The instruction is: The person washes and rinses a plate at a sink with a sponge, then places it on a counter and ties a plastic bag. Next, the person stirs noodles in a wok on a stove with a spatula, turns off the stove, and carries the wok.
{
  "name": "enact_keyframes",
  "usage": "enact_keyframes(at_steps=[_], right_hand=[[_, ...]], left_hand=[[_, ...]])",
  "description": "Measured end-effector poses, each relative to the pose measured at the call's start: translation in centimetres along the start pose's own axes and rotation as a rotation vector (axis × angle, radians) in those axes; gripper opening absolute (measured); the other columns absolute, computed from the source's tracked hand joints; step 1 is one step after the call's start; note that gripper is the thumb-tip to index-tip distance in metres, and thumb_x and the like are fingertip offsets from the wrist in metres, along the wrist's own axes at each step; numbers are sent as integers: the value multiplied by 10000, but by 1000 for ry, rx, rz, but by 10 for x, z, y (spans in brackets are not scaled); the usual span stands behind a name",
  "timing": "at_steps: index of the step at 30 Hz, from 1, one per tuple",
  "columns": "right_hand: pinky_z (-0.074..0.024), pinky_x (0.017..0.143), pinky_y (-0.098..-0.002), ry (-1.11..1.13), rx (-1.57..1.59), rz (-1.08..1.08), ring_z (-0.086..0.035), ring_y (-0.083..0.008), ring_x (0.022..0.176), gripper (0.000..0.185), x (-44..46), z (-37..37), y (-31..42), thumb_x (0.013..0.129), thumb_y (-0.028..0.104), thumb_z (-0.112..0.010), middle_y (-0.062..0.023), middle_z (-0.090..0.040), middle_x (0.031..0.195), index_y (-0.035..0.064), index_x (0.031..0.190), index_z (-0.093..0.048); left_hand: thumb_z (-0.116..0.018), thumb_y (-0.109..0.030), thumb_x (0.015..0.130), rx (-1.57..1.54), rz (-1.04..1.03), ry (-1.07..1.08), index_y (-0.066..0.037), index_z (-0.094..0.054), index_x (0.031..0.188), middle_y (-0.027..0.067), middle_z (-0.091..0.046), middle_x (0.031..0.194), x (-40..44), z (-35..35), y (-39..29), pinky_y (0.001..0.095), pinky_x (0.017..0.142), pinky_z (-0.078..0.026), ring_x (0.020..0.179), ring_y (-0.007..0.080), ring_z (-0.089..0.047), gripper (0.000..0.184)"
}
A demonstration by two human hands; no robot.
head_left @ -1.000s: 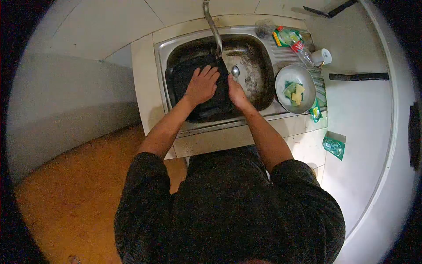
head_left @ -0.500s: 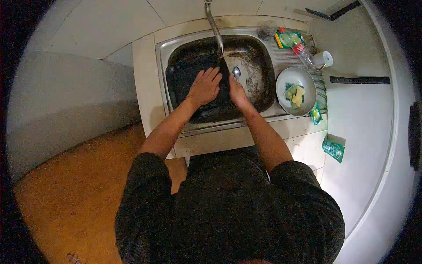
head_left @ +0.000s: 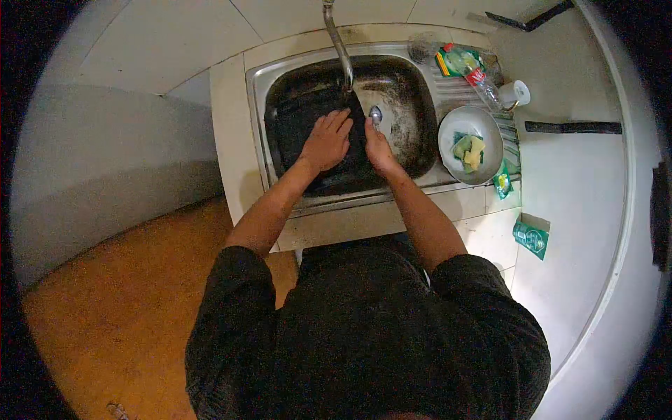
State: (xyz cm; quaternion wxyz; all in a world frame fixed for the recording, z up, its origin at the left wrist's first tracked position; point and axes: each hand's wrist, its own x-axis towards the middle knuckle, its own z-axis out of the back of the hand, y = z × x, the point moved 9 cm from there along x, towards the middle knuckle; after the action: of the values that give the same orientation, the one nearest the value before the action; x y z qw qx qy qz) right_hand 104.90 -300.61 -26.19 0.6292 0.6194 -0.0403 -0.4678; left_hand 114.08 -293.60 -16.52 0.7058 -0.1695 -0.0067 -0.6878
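Note:
A dark, flat, tray-like piece (head_left: 297,129) lies tilted in the steel sink (head_left: 257,105), covering its left part; its exact kind is hard to make out. My left hand (head_left: 327,142) rests flat on its upper face, fingers stretched out. Along the right edge, my right hand (head_left: 379,148) grips the piece, thumb on the near side and fingers partly hidden. Just beyond that hand a metal spoon (head_left: 376,112) shows in the sink. The curved tap (head_left: 341,52) hangs over the piece's far edge.
On the drainboard to the right stand a pale bowl (head_left: 448,150) with sponges (head_left: 470,150), a clear bottle (head_left: 483,87) with a red label, a white cup (head_left: 516,94) and green packets (head_left: 502,183). Another green pack (head_left: 532,238) lies nearer me, by the white wall.
The dark piece has shifted slightly, its far left corner lying differently against the sink. My left hand has barely moved on it; my right hand stays at its edge.

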Motion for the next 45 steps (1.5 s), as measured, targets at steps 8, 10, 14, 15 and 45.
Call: enact_keyframes(at_steps=[8, 10, 14, 15, 45], right_hand=[[-476, 821, -454, -51, 118, 46, -615, -423, 983, 715, -21, 10, 36, 992, 544, -294, -293, -654, 983, -88, 1110, -606], [-476, 828, -437, -107, 100, 50, -615, -413, 989, 700, -7, 11, 23, 994, 534, -306, -295, -649, 997, -88, 1115, -604], [-477, 839, -417, -150, 6, 64, -613, -390, 1009, 695, 24, 8, -11, 995, 532, -314, -302, -637, 1036, -86, 1125, -604], [-478, 840, -415, -149, -20, 67, -612, -386, 1013, 698, 25, 9, -9, 994, 536, -313, -303, -634, 1045, -85, 1126, -605], [-428, 989, -393, 101, 49, 111, -570, -308, 1143, 532, 13, 1, -23, 873, 188, -658, -178, -599, 1235, 13, 1332, -452]], left_hand=[[-602, -135, 798, -93, -29, 53, -34, -539, 1209, 127, -512, 1311, -3, -4, -5, 474, 1013, -368, 1218, 327, -462, 428], [-598, -122, 797, -135, -27, 81, -41, -544, 1205, 120, -518, 1301, -7, -11, -5, 474, 1013, -368, 1215, 322, -466, 420], [-586, -99, 795, -162, -78, 61, -42, -565, 1169, 113, -551, 1248, -18, -9, -15, 470, 1021, -362, 1208, 321, -473, 379], [-584, -98, 795, -189, -98, 70, -40, -575, 1149, 113, -564, 1228, -19, -7, -19, 469, 1025, -360, 1208, 323, -473, 359], [-530, -180, 962, -1069, 1229, -158, 44, -480, 1294, 158, -602, 1220, -124, 23, 92, 348, 980, -402, 1085, 233, -573, 404]])
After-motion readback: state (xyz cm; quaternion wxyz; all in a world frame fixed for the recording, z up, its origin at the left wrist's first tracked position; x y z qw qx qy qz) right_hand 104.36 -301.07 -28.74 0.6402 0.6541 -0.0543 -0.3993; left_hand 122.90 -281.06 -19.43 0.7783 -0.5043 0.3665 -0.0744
